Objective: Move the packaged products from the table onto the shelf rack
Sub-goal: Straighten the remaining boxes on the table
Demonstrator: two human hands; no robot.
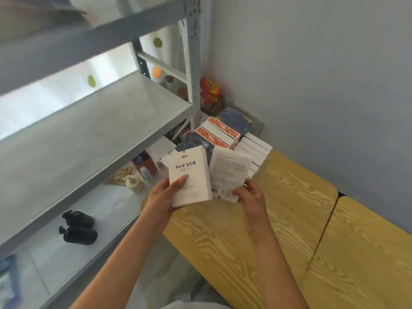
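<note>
The grey shelf rack (95, 121) fills the scene from nine round to twelve o'clock, its broad middle shelf bare and tilted across the view. The wood-grain table (312, 230) runs from the centre out toward four o'clock, against the pale wall.

At the table's far end, about one o'clock from the hands, sits the pile of packaged products (223, 134): orange-patterned cartons on top, dark ones beneath, white ones stacked to the right.

The person's left hand (165, 192) grips a white box (189, 177) with blue print, thumb across its face, held upright with its long axis running up and down. The right hand (249, 192) pinches a second white box (229, 172) by its lower edge, back panel toward us, leaning slightly right. The two boxes nearly touch, both lifted above the table.

The open shelf lies at ten o'clock from the hands, so the left hand is nearer; I'd guess its box goes first, swung leftward.

On the lower shelf, two dark bottles (78, 228) lie at eight o'clock, and a pump bottle (133, 182) stands beside a reddish box. Much is blurred: the small print on the second box is unreadable, and the clutter behind the rack's post is too vague to name.
</note>
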